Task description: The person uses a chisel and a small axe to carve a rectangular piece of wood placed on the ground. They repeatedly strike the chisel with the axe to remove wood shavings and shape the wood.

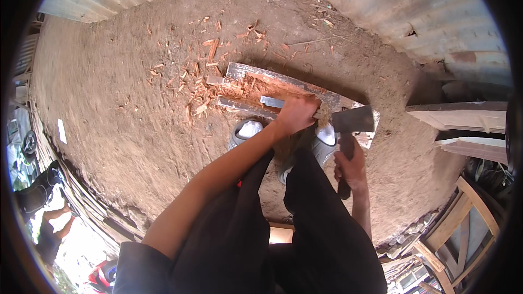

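My left hand (297, 115) is closed around a chisel, its flat metal blade (271, 101) pointing left over the worn wooden plank (348, 103). The frayed end of the chisel's handle (324, 114) sticks out to the right of my fist. My right hand (351, 164) grips a hatchet by its dark handle. The hatchet head (354, 120) stands upright, its blunt back close to the chisel's handle end and its edge facing right. The plank has a long reddish hollow cut into it, with chips lying inside. Whether the hatchet touches the chisel, I cannot tell.
Reddish wood chips (212, 49) scatter over the dirt floor (120, 87). My feet in grey shoes (238, 135) are against the plank's near side. Corrugated metal sheets (425, 11) stand at the back. Boards (463, 117) and a wooden frame (463, 234) lie on the right.
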